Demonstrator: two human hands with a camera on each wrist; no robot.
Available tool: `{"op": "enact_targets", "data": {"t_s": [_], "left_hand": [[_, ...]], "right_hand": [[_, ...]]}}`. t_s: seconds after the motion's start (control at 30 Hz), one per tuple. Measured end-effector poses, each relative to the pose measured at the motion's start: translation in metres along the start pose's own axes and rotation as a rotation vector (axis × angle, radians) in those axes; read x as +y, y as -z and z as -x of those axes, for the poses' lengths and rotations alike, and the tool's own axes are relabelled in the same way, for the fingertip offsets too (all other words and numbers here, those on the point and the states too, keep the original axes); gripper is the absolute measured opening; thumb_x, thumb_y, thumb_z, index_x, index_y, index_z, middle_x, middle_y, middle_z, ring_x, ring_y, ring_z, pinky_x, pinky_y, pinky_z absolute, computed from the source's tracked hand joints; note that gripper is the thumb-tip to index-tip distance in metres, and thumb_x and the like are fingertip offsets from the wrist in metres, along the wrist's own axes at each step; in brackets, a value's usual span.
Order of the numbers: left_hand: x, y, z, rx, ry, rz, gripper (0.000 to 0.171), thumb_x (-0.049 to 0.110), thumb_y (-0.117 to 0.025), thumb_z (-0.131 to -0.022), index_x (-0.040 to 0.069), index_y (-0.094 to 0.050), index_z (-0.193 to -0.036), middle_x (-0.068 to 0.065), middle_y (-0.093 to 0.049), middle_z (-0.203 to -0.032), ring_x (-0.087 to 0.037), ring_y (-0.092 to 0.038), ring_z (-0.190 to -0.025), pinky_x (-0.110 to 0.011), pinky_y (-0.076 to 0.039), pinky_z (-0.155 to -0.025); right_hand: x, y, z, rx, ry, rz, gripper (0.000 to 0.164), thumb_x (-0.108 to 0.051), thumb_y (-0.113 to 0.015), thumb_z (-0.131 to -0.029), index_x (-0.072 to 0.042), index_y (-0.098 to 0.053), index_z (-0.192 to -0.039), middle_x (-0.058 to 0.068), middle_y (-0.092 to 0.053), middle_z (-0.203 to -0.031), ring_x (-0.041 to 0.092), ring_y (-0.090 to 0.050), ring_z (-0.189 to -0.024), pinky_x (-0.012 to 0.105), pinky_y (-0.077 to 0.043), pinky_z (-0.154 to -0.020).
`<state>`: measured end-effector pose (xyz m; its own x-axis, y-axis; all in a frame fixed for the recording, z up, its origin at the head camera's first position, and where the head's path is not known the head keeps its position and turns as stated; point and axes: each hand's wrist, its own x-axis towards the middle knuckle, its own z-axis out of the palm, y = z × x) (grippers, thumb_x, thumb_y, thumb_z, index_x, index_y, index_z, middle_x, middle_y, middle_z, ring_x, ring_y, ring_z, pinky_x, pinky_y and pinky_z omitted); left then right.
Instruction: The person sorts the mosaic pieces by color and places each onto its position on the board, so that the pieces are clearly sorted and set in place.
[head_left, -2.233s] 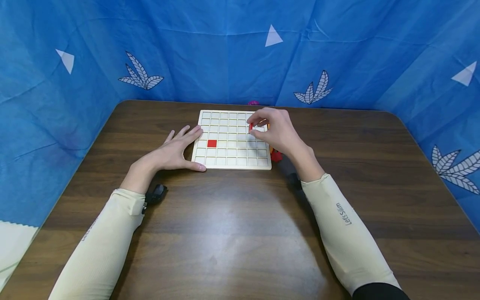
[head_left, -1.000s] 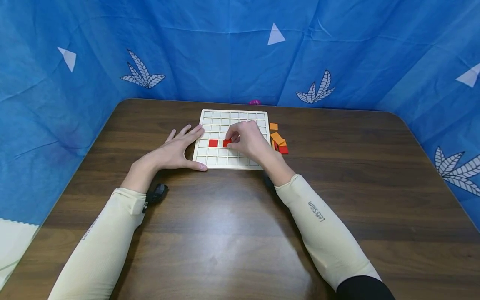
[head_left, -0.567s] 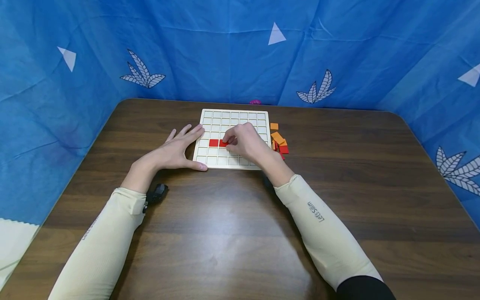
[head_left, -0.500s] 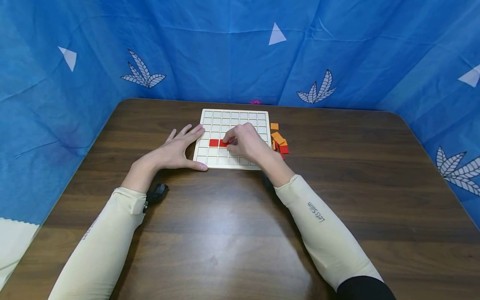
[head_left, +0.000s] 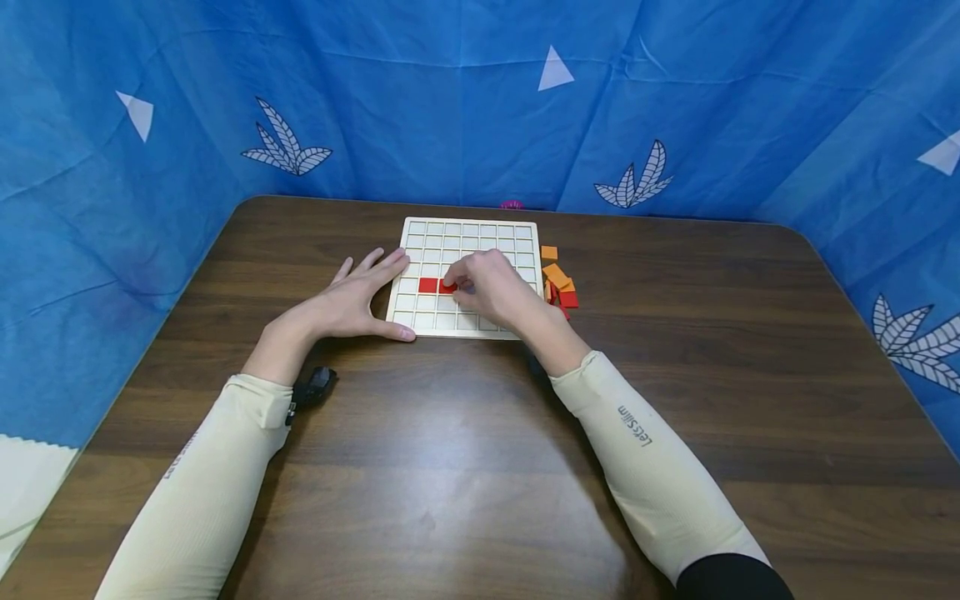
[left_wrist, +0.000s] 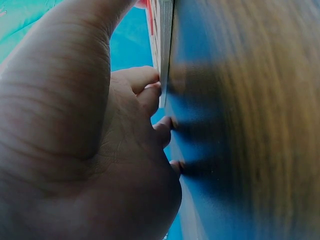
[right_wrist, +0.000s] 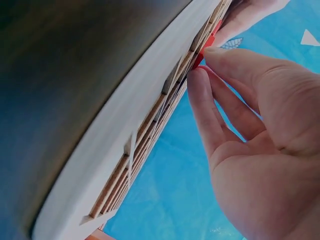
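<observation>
A white grid board (head_left: 424,320) lies flat near the far side of the table. One red square tile (head_left: 428,285) sits in a cell towards its left. Directly to the right of that is a second red tile (head_left: 446,287), which the thumb and fingertips of my right hand (head_left: 497,287) pinch at the board's surface. The right wrist view shows this red tile (right_wrist: 201,56) slightly tilted at the grid, between thumb and finger. My left hand (head_left: 341,307) is spread, its thumb and fingertips resting against the board's left corner and edge.
Several orange tiles (head_left: 555,275) and red tiles (head_left: 567,299) lie loosely heaped beside the board's right edge. The brown wooden table (head_left: 450,467) extends in front of the board. A blue patterned cloth (head_left: 450,108) hangs behind and at the sides.
My right hand has carried the second red tile leftward across the board and lowered it beside the first. During the last half second it has hardly moved. The left hand stays in place.
</observation>
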<state>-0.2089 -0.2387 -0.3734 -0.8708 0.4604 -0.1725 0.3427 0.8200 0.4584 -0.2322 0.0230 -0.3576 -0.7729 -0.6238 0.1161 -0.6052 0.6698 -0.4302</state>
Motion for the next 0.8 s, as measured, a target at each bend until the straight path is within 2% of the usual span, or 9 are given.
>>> {"op": "enact_targets", "data": {"t_s": [0.33,0.63,0.8], "left_hand": [[0.0,0.001,0.0,-0.001,-0.002,-0.001,0.122,0.064,-0.085,-0.08,0.013,-0.019,-0.17,-0.006,-0.008,-0.179,-0.038,0.002,-0.165,-0.069,0.006,-0.127],[0.001,0.002,0.0,0.0,-0.001,-0.001,0.122,0.064,-0.085,-0.08,0.014,-0.019,-0.17,-0.006,-0.009,-0.179,-0.038,0.002,-0.165,-0.068,0.006,-0.127],[0.001,0.001,0.0,-0.004,0.001,0.003,0.122,0.065,-0.084,-0.08,0.014,-0.019,-0.17,-0.005,-0.008,-0.179,-0.038,0.003,-0.165,-0.068,0.006,-0.127]], "right_hand": [[0.004,-0.002,-0.007,0.025,-0.007,-0.068,0.007,-0.006,-0.081,-0.092,-0.007,-0.082,-0.098,0.004,-0.079,-0.095,0.016,-0.07,-0.088,0.029,-0.058,-0.086],[0.003,0.0,-0.005,0.005,0.0,-0.056,0.009,-0.006,-0.081,-0.092,-0.009,-0.082,-0.1,0.003,-0.079,-0.094,0.015,-0.068,-0.087,0.029,-0.056,-0.084],[0.003,0.003,0.002,0.006,0.006,-0.04,0.014,-0.01,-0.08,-0.093,-0.01,-0.081,-0.106,0.003,-0.079,-0.103,0.019,-0.065,-0.091,0.031,-0.055,-0.087]]}}
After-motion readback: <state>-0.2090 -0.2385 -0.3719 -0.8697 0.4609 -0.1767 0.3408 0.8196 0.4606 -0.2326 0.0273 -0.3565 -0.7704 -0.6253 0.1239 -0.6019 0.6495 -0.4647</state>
